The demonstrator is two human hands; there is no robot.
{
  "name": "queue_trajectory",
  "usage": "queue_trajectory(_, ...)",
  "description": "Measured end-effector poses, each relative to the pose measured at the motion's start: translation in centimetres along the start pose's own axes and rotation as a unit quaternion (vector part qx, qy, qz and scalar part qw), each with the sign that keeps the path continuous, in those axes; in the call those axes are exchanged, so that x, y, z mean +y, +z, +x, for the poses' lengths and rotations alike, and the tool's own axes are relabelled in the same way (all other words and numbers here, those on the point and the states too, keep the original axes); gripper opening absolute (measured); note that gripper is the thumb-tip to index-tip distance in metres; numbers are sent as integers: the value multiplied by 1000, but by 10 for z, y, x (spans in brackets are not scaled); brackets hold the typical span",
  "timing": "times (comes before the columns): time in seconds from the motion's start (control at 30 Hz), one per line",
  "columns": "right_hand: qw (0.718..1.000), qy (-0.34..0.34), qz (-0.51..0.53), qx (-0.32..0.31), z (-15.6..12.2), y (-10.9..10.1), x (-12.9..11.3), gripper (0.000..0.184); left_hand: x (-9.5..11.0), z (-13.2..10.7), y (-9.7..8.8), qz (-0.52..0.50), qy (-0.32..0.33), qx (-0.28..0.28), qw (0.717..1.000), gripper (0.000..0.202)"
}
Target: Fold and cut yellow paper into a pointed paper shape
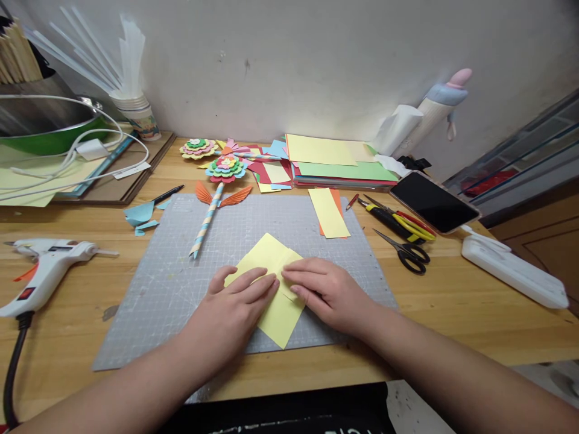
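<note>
A sheet of yellow paper (281, 325) lies cornerwise on the grey cutting mat (154, 301), with creases and a folded flap near its middle. My left hand (237, 307) rests flat on its left side, fingers stretched out and spread, the fingertips close to the middle. From the right, my right hand (332, 292) grips the paper's right part, fingers together and thumb tucked near the flap. Its fingertips almost meet those of the left hand. The right corner of the sheet is hidden under that hand.
Behind the hands lies a paper flower (226, 169) on a striped stem. Yellow strips (329, 211), scissors (407, 253), pliers (398, 222) and a phone (435, 202) lie to the right. A glue gun (49, 265) is at left; stacked coloured paper (335, 172) stands by the wall.
</note>
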State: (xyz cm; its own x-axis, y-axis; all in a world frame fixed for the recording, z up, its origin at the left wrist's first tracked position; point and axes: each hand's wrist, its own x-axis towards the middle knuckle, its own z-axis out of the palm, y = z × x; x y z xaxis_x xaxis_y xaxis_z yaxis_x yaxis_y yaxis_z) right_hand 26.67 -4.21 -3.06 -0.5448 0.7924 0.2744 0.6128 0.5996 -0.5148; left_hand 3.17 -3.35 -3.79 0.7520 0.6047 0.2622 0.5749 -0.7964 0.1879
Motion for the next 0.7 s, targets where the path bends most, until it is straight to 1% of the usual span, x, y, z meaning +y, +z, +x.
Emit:
queue_trajectory(0.07, 999, 8, -30, -27, -1, 3, -5, 40, 0, 1, -1, 2, 3, -5, 1000, 33)
queue_trajectory(0.13, 996, 6, -32, -81, -2, 5, -12, 51, 0, 2, -2, 6, 7, -8, 1000, 34)
queue_trajectory(0.17, 995, 11, -29, -98, -3, 6, -14, 55, 0, 2, -2, 9, 8, -9, 1000, 35)
queue_trajectory(0.23, 993, 34, -25, -113, -3, 8, -18, 59, 0, 2, -2, 14, 10, -5, 1000, 35)
queue_trajectory(0.37, 990, 88, -30, -105, 1, 7, -15, 51, 1, 1, 1, 17, 16, 8, 1000, 31)
queue_trajectory(0.53, 991, 110, -33, -72, 8, 4, -1, 43, 1, 1, 4, 19, 13, 10, 1000, 32)
queue_trajectory(0.63, 989, 131, -65, -40, 11, 1, 11, 44, 1, 0, 4, 18, 12, 12, 1000, 32)
queue_trajectory(0.7, 986, 137, -85, -32, 14, -2, 17, 43, 1, 0, 3, 14, 9, 8, 1000, 32)
